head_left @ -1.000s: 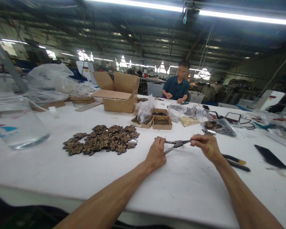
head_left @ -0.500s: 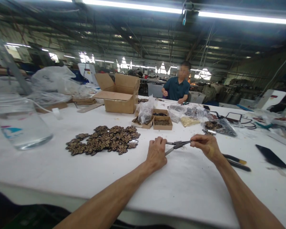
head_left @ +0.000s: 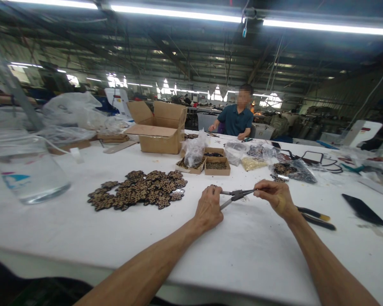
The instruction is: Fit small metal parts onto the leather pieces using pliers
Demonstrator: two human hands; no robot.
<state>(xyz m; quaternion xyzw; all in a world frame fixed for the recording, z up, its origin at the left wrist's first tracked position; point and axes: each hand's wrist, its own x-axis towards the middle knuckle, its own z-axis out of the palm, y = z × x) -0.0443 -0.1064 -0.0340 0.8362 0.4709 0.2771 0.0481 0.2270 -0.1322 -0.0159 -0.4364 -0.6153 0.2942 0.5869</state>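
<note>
My left hand (head_left: 210,207) is closed round the grey handles of a pair of pliers (head_left: 238,194), whose long jaws point right. At the jaw tips, my right hand (head_left: 276,196) pinches with thumb and forefinger; whatever small thing is between them is too tiny to make out. A second pair of pliers (head_left: 317,214) with black and yellow handles lies on the table, partly behind my right wrist. Left of my hands spreads a heap of leopard-print patches (head_left: 140,190) with dark edges.
Small cardboard trays (head_left: 217,166) of little metal parts stand beyond my hands, beside plastic bags. An open carton (head_left: 161,138) is behind the heap. A clear water jug (head_left: 32,170) stands left, a black phone-like slab (head_left: 364,209) right. A co-worker (head_left: 238,118) sits across the white table (head_left: 115,238).
My hands and the pliers stay almost in the same place. The co-worker's arm on the left side of the view has shifted outward a little, and the view has tilted slightly.
</note>
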